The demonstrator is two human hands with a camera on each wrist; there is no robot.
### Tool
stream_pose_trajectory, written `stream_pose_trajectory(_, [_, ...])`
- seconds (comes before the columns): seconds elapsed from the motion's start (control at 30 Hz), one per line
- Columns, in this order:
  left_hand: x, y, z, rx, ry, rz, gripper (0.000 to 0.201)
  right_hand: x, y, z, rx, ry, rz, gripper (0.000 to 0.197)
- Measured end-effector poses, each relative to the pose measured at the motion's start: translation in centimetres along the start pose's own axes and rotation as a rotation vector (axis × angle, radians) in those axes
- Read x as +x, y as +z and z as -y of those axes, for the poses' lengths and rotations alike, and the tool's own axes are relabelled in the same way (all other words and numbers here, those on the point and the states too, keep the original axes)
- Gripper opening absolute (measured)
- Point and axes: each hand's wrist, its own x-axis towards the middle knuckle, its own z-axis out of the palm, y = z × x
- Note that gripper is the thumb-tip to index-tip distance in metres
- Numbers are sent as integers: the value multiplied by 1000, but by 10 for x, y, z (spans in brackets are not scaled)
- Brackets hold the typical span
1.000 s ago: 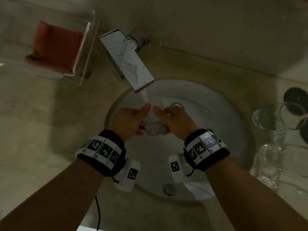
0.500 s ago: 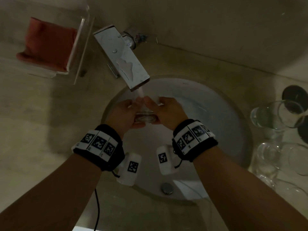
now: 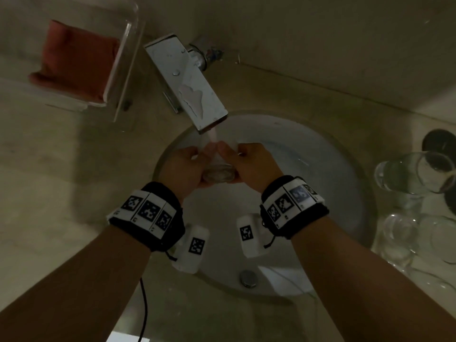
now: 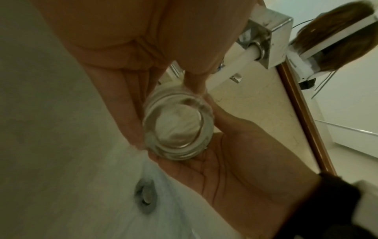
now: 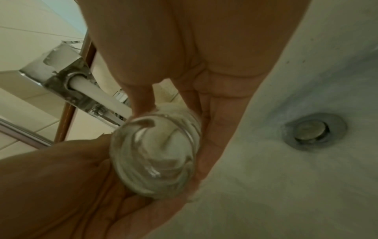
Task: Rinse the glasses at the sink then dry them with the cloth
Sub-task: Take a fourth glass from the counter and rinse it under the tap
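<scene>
A clear glass (image 3: 218, 172) is held between both hands over the white sink (image 3: 333, 193), its thick base (image 4: 176, 129) turned toward me. The left hand (image 3: 183, 169) grips it from the left and the right hand (image 3: 249, 166) from the right, fingers and thumbs wrapped round its sides. Water runs from the flat steel tap (image 3: 190, 85) onto the glass. In the right wrist view the glass (image 5: 155, 155) lies between both palms. A red cloth (image 3: 74, 60) lies folded in a clear tray at the back left.
Several more clear glasses (image 3: 414, 174) stand on the counter right of the basin, near dark round coasters (image 3: 439, 141). The drain plug (image 5: 310, 131) sits at the basin's bottom. An overflow cap (image 3: 248, 278) is on the near wall. A beige counter (image 3: 49, 193) surrounds the sink.
Both hands have carried the glass up and away from me, closer under the tap's spout. The glass's base now shows more toward me.
</scene>
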Motion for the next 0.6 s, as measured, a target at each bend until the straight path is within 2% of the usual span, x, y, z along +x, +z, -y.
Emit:
stream_pose_trajectory(0.13, [3, -3, 2, -5, -6, 10, 47, 1, 3, 1, -14, 23, -8, 69])
stream_pose_trajectory(0.23, [5, -5, 3, 1, -12, -2, 52, -2, 3, 2, 25, 3, 20, 57])
stream_pose_trajectory(0.33, [3, -7, 4, -57, -12, 9, 44, -1, 2, -1, 28, -30, 46, 55])
stream_pose_trajectory(0.43, [-1, -10, 2, -161, 55, 75, 46, -4, -4, -4, 47, -71, 132, 57])
stream_pose_trajectory(0.5, [-3, -11, 2, -248, 74, 130, 29, -9, -9, -5, 107, -117, 177, 60])
stream_pose_trajectory(0.6, [-6, -8, 1, -218, 130, 132, 38, -11, -13, -5, 178, -159, 190, 65])
